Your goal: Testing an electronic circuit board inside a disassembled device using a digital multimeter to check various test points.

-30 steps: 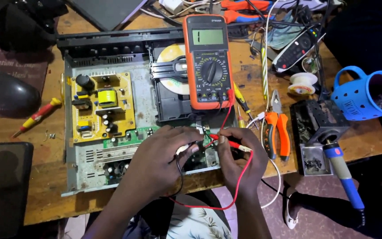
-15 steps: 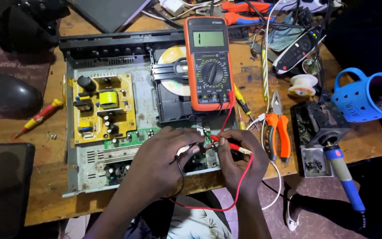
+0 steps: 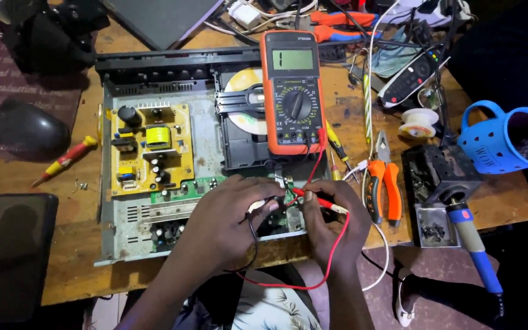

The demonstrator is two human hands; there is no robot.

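An opened disc player chassis [image 3: 112, 226] lies on the wooden table, with a yellow power board [image 3: 148, 150] and a green board [image 3: 181, 190] inside. An orange multimeter [image 3: 293, 91] rests on the disc tray. My left hand [image 3: 227, 223] pinches the black probe, its tip hidden under my fingers, on the green board near the front edge. My right hand [image 3: 331, 220] holds the red probe [image 3: 316, 198], tip pointing left onto the same board. Red and black leads [image 3: 313, 162] run from the meter to both hands.
Orange-handled pliers [image 3: 383, 186], a soldering iron [image 3: 469, 241] on its stand and a blue mug [image 3: 508, 139] sit right of the chassis. A red screwdriver [image 3: 65, 160], a black phone [image 3: 13, 253] and a dark mouse [image 3: 25, 128] lie left. Cables and a remote crowd the back.
Both hands stay on the probes at the same spot on the board; only a slight shift of the view.
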